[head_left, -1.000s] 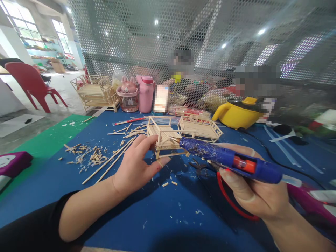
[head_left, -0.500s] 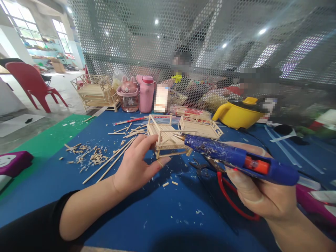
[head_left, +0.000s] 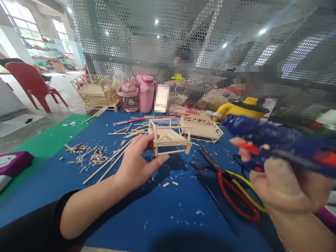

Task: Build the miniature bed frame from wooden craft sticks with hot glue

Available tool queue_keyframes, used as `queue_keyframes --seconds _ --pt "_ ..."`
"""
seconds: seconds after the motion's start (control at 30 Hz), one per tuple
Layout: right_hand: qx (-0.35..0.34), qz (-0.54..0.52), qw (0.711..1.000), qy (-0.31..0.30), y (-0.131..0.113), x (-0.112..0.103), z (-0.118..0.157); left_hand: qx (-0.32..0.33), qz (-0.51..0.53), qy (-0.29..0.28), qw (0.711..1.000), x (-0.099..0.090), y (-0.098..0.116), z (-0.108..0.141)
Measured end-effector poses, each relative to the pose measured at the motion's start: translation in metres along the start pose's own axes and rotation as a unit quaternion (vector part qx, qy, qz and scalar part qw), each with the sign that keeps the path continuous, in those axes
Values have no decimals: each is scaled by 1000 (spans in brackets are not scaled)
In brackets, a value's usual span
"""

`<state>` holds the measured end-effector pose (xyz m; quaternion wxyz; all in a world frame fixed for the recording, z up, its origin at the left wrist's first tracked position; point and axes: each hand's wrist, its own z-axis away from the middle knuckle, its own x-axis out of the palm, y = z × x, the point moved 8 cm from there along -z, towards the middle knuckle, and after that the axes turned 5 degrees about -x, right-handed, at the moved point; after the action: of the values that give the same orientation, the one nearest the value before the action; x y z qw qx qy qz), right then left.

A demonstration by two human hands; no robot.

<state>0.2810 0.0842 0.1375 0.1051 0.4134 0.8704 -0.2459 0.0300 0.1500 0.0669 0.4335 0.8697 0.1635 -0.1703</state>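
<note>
My left hand (head_left: 140, 157) grips the near left corner of a small bed-like frame (head_left: 172, 137) built of thin wooden sticks. Its thumb lies below the frame, the fingers at its side. On the right, my right hand (head_left: 291, 185) is closed round a blue glue gun (head_left: 273, 143) with a red trigger; both are smeared by motion. A second stick-built frame (head_left: 201, 128) sits just behind the first. Scissors (head_left: 223, 173) with red and yellow handles lie between my hands, beside dark pliers (head_left: 210, 185).
Stick offcuts (head_left: 97, 154) and long sticks (head_left: 112, 162) litter the blue mat (head_left: 126, 217). Along the back stand a larger stick model (head_left: 96, 92), a pink bottle (head_left: 146, 94), a clear pink jar (head_left: 128, 99) and a yellow pot (head_left: 244, 108). Behind them rises a perforated metal screen (head_left: 136, 45).
My right hand has drawn the glue gun away from the stick frame, to the right, uncovering the scissors. The frame in my left hand has tilted slightly.
</note>
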Motion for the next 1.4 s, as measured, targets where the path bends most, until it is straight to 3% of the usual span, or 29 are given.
queue_keyframes --seconds 0.03,0.1,0.17,0.3,0.47,0.67,0.93,1.03,1.1,1.2,1.3,1.4 --pt "8 6 999 38 9 -5 -7 -4 8 -12 1000 2 -1 0" --pt "9 77 996 46 31 -4 -22 -9 18 -43 999 9 -2 2" --pt "-7 210 974 -79 59 17 -34 -18 18 -74 997 18 -3 5" --pt "-41 272 940 -202 109 49 -39 -36 7 -133 990 34 -5 11" --pt "-126 326 873 -340 126 97 -19 -52 -20 -214 975 46 -5 18" --pt "-104 358 865 -337 137 113 -15 -58 -31 -261 963 47 -5 19" --pt "-54 397 851 -340 123 105 -18 -69 -149 -202 966 19 -16 -3" --pt "-56 416 848 -324 108 92 -19 -84 -287 -130 945 -6 -38 -27" --pt "-54 413 853 -316 96 84 -21 -117 -325 -108 932 -22 -61 -42" --pt "-56 372 880 -290 71 76 -24 -161 -359 -97 914 -49 -99 -60" --pt "-59 303 925 -221 43 67 -23 -184 -379 -80 903 -74 -125 -70" --pt "-73 252 955 -139 26 56 -16 -163 -369 -105 909 -72 -137 -73"
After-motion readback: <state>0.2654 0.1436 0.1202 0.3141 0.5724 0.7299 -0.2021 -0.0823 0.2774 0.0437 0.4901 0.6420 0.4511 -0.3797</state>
